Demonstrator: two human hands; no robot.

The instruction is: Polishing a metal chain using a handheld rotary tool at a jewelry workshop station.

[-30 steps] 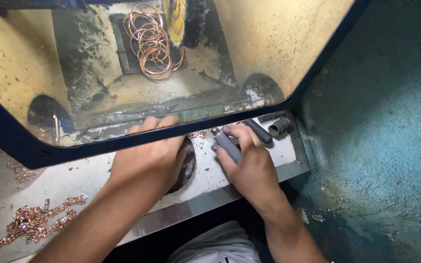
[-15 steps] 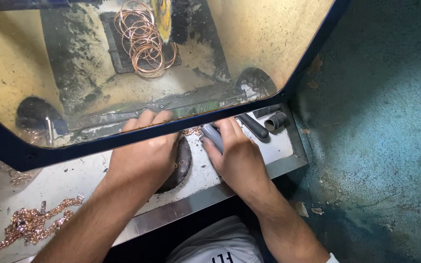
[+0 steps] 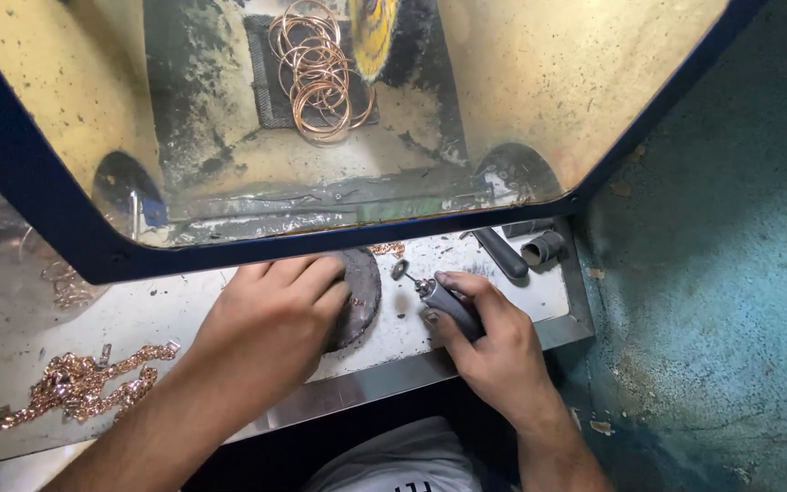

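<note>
Shiny coppery metal chain (image 3: 70, 387), matt dark pad (image 3: 359, 296), scratched dull metal bench (image 3: 466, 323).
</note>
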